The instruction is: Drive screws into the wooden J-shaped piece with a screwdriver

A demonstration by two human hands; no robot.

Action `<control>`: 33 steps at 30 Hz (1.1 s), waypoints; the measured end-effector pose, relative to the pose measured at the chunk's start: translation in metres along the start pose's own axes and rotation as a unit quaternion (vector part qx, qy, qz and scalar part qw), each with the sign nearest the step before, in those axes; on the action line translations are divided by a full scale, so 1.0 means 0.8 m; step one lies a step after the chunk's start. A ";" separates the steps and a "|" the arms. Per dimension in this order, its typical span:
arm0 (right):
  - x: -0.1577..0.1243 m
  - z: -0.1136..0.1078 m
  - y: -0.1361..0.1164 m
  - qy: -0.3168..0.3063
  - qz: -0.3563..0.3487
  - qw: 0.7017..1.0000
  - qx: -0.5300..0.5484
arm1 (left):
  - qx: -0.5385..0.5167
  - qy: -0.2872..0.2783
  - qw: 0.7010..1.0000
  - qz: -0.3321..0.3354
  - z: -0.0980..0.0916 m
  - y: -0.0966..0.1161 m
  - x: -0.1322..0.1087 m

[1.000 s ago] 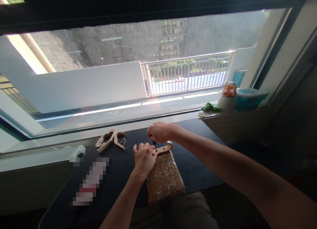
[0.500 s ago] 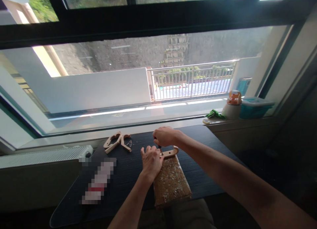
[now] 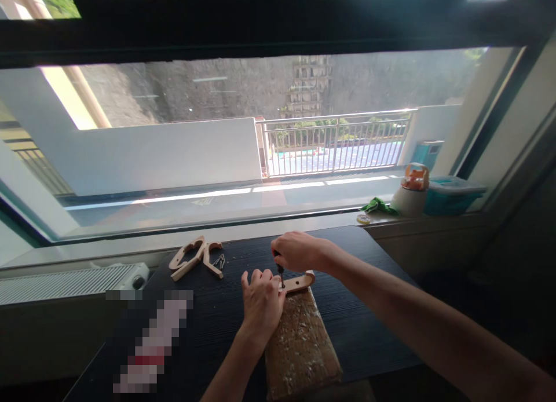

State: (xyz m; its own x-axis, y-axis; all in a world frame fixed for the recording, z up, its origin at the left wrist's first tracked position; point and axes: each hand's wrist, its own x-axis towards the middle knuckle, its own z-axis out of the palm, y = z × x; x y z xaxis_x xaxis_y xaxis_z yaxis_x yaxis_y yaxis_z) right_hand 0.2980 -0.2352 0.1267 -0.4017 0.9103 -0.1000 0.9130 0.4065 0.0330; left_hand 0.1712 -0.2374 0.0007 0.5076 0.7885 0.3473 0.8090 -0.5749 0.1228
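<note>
A pale wooden hook [image 3: 299, 283] lies across the far end of a brown block [image 3: 302, 344] with a pitted, shiny surface. My left hand [image 3: 262, 303] presses its fingers and thumb on the hook's left end, closed on it, hiding that part. Above the same end, my right hand [image 3: 297, 250] is closed around a screwdriver [image 3: 280, 269], whose dark shaft points down at the hook. Most of its handle is inside my fist. A dark hole shows in the hook farther right.
Other curved wooden pieces [image 3: 186, 263] and a few screws [image 3: 221, 262] lie at the table's [image 3: 369, 315] far left. Nearer is a blurred-out flat item [image 3: 152, 344]. On the windowsill stand a spray bottle [image 3: 410, 196], a teal box [image 3: 454, 196] and a green cloth [image 3: 379, 206].
The camera view has tilted slightly, so the table and block sit lower in the picture. Both hands keep their places at the hook, with more of the screwdriver showing now.
</note>
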 end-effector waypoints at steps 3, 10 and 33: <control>0.001 0.005 0.007 0.015 0.012 1.000 0.006 | -0.008 -0.005 1.000 -0.003 -0.003 -0.001 0.004; -0.003 -0.002 0.009 0.006 -0.012 1.000 0.001 | -0.265 0.056 0.963 0.000 0.006 -0.039 0.005; 0.019 -0.020 -0.001 -0.103 -0.064 0.990 -0.071 | -0.583 -0.032 0.799 -0.147 0.071 -0.059 -0.012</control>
State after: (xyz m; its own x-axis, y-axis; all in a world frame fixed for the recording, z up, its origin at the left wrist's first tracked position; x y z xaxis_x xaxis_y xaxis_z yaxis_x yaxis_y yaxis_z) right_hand 0.2901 -0.2202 0.1409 -0.4769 0.8216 -0.3124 0.8310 0.5373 0.1443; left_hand 0.1452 -0.2052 -0.0612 0.3905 0.9152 0.1001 0.0899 -0.1461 0.9852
